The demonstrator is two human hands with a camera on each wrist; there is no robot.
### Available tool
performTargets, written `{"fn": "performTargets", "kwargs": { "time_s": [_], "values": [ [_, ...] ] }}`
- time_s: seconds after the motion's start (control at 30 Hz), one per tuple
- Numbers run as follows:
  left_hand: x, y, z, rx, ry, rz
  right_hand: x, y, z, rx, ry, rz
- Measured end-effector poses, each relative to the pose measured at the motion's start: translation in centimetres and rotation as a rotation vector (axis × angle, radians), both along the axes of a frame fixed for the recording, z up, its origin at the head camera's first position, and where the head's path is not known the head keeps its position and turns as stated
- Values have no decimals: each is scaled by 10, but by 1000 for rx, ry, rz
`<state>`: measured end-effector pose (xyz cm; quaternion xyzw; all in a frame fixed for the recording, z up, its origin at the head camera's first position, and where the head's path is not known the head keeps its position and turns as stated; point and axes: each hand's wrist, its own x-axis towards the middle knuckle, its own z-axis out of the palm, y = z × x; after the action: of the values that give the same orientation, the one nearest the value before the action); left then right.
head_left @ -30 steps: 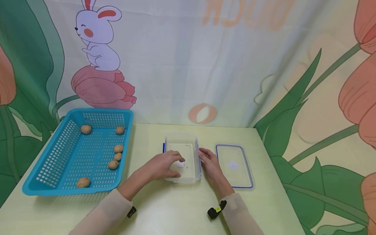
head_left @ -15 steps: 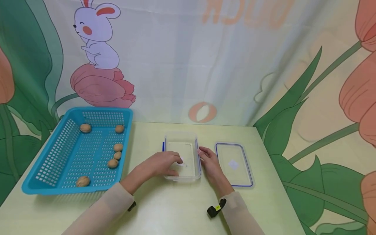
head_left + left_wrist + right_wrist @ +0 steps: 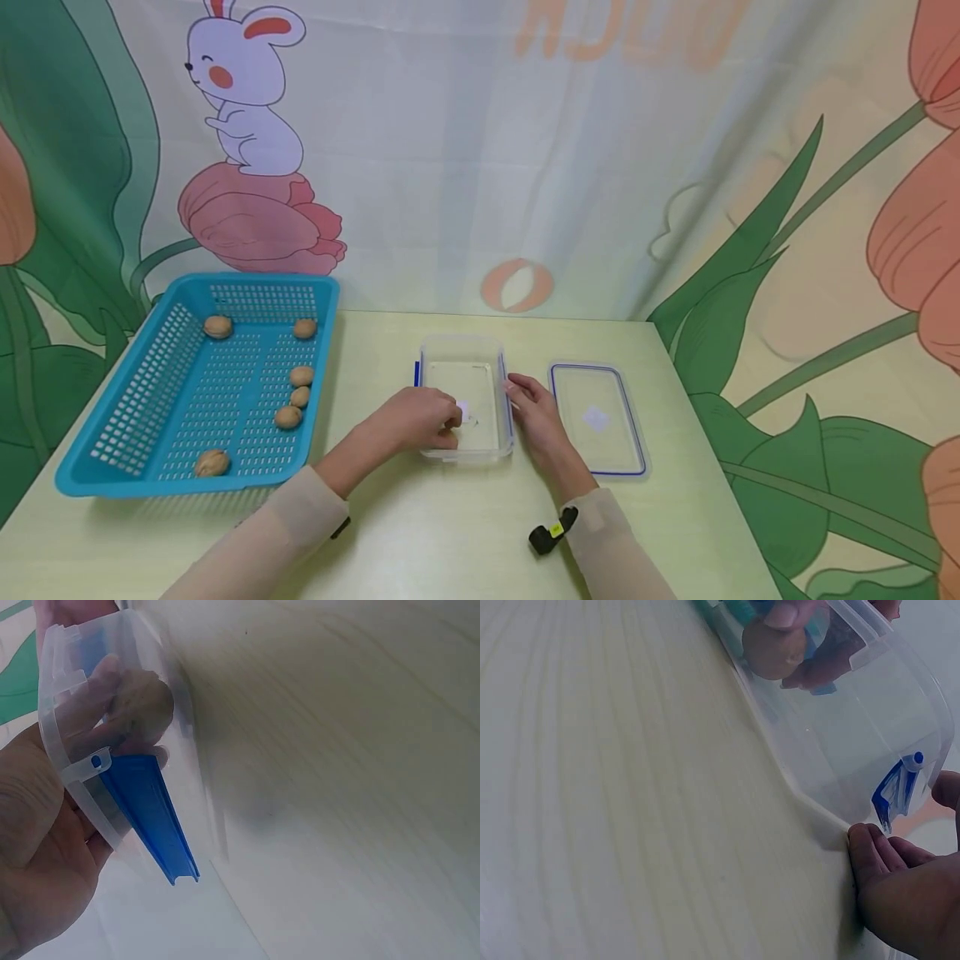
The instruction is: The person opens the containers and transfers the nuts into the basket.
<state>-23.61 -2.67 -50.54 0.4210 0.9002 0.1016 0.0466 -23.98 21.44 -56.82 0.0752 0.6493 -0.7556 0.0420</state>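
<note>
My left hand reaches into a clear plastic food container with blue clips. Its fingers are curled round a walnut, seen through the container wall in the right wrist view. The back of that hand hides this walnut in the head view. In the left wrist view, the walnut shows between thumb and fingers, beyond a hanging blue clip. My right hand rests against the container's right side. Its fingertips touch the lower outside edge, with the thumb near the rim.
To the left stands a blue mesh basket with several walnuts, one a walnut near its front. A clear lid with a blue seal lies just right of the right hand. A printed curtain hangs behind the table.
My left hand's fingers have drawn in from a spread pose and the hand has shifted slightly left. The right hand has stayed at the container's side.
</note>
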Motion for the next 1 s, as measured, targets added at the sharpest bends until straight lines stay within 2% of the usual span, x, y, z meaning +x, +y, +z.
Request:
{"fn": "performTargets", "kwargs": {
  "time_s": [0.33,0.6,0.83,1.0],
  "values": [
    [3,0,-1,-15,14,3,1,-1,-1,-8,-2,-10],
    [1,3,0,-14,-17,4,0,-1,-1,-2,8,-9],
    [0,2,-1,62,-69,7,1,-2,1,1,3,-19],
    [0,1,6,152,-130,16,1,-2,2,13,17,-13]
  ]
}}
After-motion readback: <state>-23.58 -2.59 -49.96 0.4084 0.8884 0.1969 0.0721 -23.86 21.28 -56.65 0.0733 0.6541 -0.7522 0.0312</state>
